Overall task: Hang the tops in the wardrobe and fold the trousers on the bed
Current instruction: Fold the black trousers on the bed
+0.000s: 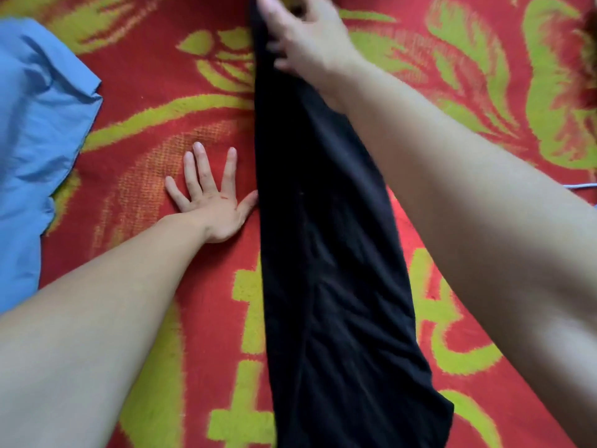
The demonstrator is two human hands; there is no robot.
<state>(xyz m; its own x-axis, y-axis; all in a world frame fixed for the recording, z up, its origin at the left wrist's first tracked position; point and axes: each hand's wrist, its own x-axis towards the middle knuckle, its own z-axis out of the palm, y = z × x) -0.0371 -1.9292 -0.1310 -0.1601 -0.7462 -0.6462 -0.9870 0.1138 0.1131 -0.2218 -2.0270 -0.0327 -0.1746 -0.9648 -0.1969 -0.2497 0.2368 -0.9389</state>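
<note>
The far end of the black trousers (329, 253) is running out past the top edge, and the right hand (300, 37), blurred there, is pinching that upper part between its fingers; its fingertips are hard to make out. The trousers are lying as a long, narrow, soft dark strip down the middle of the red and yellow-green patterned blanket (161, 124), widening toward the near end. Left of the trousers, the left hand (213, 202) is pressing flat on the blanket, fingers spread and gripping nothing, thumb touching the trousers' edge. Farther left, a crumpled blue garment (38, 124) is lying partly cut off. Right of the trousers, a thin white cord (580, 186) is peeking past the right forearm.
</note>
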